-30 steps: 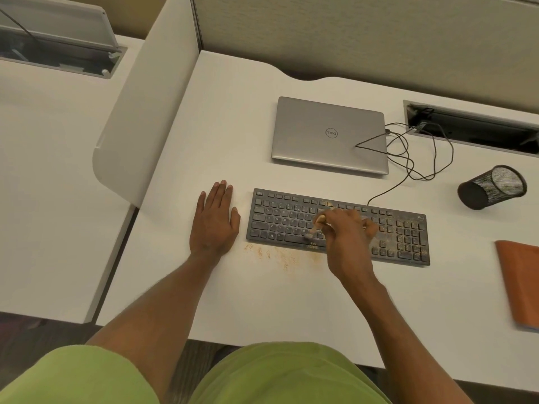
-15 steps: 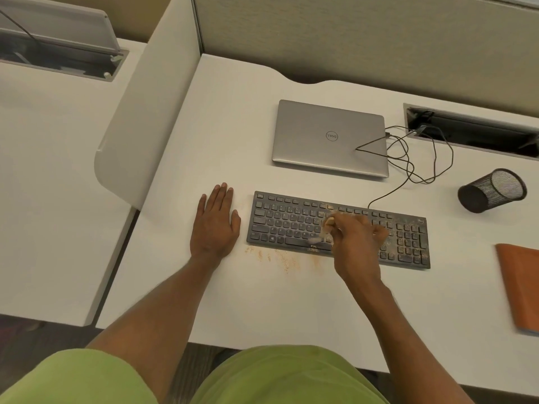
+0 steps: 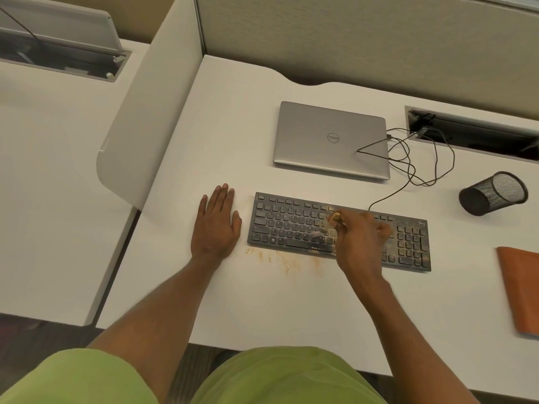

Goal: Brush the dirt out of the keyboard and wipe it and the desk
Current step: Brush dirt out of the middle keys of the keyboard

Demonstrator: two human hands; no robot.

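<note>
Behind the keyboard (image 3: pixel 291 225) I saw a closed silver Dell laptop (image 3: pixel 331 139), its black cable (image 3: pixel 408 158) looping toward a mesh pen cup (image 3: pixel 493 193) lying on its side. A flat orange item (image 3: pixel 522 290) lay at the right edge. My left hand (image 3: pixel 215 225) rested flat, fingers straight, just beside the keyboard's left end. My right hand (image 3: pixel 360 237) gripped a small brush (image 3: pixel 329 221), blurred, over the middle keys. Brown dirt (image 3: pixel 283 259) speckled the white counter (image 3: pixel 233 126) along the keyboard's near edge. A curved divider (image 3: pixel 145 126) stood to the left.
</note>
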